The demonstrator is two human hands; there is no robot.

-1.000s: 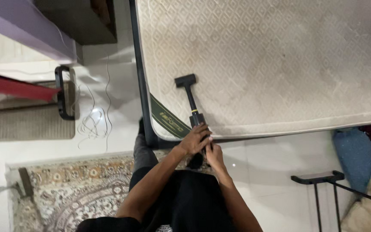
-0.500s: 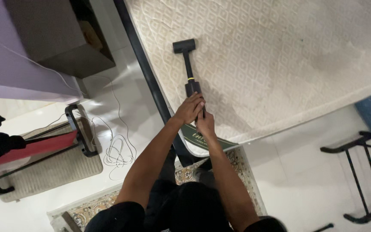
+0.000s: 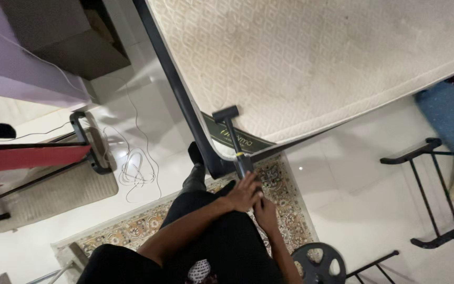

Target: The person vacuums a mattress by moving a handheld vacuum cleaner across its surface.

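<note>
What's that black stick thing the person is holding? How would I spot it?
Find the big cream mattress with the diamond pattern, then go to its near corner with the dark green label. There a slim black handheld vacuum runs from both hands, left hand and right hand, up to that corner. It alone has a flat T-shaped head and a thin yellow ring.

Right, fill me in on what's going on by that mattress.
A person stands at the corner of a bare cream mattress on a dark bed frame, holding a black handheld vacuum with both hands. The left hand wraps the body and the right hand grips just below it. The nozzle head rests at the mattress corner, by its green label. A patterned rug lies underfoot, and a white cable is coiled on the floor.
</note>
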